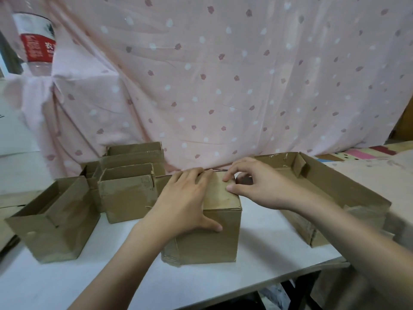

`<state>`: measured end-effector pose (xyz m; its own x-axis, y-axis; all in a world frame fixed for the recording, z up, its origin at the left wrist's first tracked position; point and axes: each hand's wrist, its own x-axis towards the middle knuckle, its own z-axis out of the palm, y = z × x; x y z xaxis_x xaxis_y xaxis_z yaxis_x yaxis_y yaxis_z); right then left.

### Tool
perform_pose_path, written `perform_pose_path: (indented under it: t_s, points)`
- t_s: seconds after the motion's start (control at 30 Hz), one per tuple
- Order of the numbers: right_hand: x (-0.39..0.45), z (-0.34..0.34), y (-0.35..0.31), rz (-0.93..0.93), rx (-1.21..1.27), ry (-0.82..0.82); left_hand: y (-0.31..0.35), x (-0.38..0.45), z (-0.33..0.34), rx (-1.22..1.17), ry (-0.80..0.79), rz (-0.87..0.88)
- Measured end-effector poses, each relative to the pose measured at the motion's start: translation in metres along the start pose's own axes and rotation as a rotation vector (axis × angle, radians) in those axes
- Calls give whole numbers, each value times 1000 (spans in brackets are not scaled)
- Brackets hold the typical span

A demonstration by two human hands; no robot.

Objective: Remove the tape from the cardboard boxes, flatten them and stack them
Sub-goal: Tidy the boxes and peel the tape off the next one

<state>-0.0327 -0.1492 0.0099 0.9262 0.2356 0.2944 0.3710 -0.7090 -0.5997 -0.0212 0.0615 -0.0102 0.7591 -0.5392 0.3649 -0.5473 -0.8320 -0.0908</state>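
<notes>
On the counter (268, 238), mid-front: closed box (207, 231) | left hand (183, 202) flat on its top, fingers straight, steadying | right hand (252, 189) pinching at its top right edge, likely tape, too small to confirm | risk: box may slide or cardboard tear if yanked | count: about six boxes, one bottle (36, 43) far left of box
</notes>
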Motion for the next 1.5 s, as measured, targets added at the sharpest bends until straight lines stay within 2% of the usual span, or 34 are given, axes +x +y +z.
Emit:
perform_pose_path:
  t_s: [0.2, 0.37, 0.6, 0.9, 1.27, 1.33, 1.5]
  points:
    - [-2, 6, -7, -39, 13, 34, -3, -10, 11, 119, 153, 17]
    - [-9, 14, -7, -96, 53, 84, -3, -19, 17, 124, 194, 9]
    - [-13, 24, -10, -208, -171, 83, -4, -23, 19, 124, 186, 4]
    - [-5, 31, -3, -368, -196, 215, -3, -25, 19, 129, 159, 9]
    - [1, 30, -15, -402, -313, 79, 1, -26, 28, 145, 159, -12]
    - [-2, 29, -14, -398, -232, 57, -1, -26, 29, 142, 165, -18]
    - [-6, 20, -4, -210, 129, 79, -13, -25, 27, 131, 195, -53]
